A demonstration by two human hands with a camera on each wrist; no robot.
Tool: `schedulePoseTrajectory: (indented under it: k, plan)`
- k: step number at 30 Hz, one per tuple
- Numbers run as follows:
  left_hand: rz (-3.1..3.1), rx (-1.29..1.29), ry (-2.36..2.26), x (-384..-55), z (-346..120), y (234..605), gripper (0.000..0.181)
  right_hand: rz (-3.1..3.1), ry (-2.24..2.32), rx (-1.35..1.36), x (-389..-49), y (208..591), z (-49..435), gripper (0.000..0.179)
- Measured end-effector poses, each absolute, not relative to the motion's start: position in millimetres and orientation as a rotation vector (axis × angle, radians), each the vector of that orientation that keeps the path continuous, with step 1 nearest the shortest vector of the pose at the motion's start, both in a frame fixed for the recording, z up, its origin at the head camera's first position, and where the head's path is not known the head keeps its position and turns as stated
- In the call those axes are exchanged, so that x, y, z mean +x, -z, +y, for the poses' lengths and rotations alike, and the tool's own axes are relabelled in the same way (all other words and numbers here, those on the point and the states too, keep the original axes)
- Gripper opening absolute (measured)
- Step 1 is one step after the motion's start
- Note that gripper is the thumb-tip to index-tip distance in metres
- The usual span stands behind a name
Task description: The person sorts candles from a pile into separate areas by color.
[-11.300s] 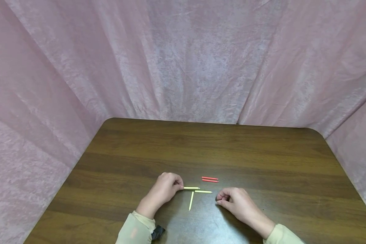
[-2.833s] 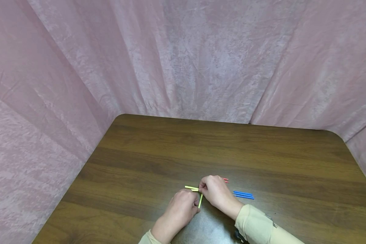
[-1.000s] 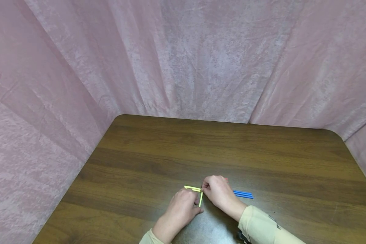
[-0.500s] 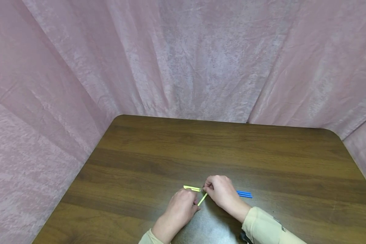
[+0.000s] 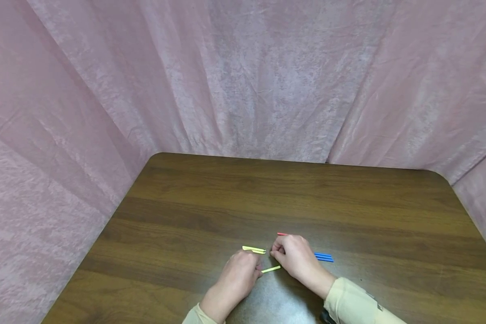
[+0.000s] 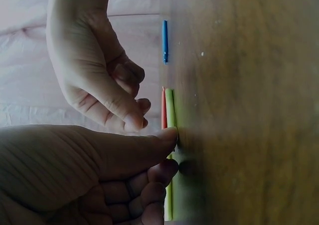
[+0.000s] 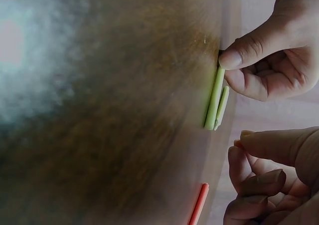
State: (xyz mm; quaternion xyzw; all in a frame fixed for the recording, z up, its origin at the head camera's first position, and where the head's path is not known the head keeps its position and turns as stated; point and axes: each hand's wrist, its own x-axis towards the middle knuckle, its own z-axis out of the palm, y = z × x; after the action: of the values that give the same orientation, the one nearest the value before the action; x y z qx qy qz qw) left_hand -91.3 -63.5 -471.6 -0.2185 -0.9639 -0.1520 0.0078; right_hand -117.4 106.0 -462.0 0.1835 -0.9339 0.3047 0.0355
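Observation:
My left hand [image 5: 236, 274] pinches one end of a thin yellow candle [image 5: 272, 269] between thumb and forefinger. The candle lies low over the table, its free end pointing right. Beyond that hand, two more yellow candles [image 5: 254, 249] lie side by side, partly covered by the knuckles. My right hand [image 5: 296, 256] hovers just to the right, thumb close to the loosely bent fingers. Nothing shows between its fingertips in the right wrist view, where the held candle [image 7: 214, 98] sits under the left thumb.
Behind the right hand a red candle [image 5: 281, 233] shows in part. Several blue candles [image 5: 324, 257] lie together at the right hand's far side. The brown wooden table [image 5: 210, 193] is backed by a pink curtain [image 5: 263, 81].
The right hand has let go of the yellow candle's far end and shifted slightly right. The candle in the left hand has swung from pointing away to pointing right.

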Motion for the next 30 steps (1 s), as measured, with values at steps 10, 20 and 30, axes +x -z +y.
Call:
schedulePoseTrajectory:
  k: [10, 20, 30]
  plan:
    - [-3.013, -0.686, 0.53, -92, -65, 473, 0.027, -2.873, -1.017, 0.566, -113, 463, 113, 0.021]
    - [-2.985, -0.695, 0.553, -94, -67, 470, 0.023, -2.881, -1.02, 0.522, -110, 464, 119, 0.022]
    - [-2.973, -0.69, 0.625, -98, -73, 469, 0.02, -2.877, -1.072, 0.516, -108, 467, 126, 0.022]
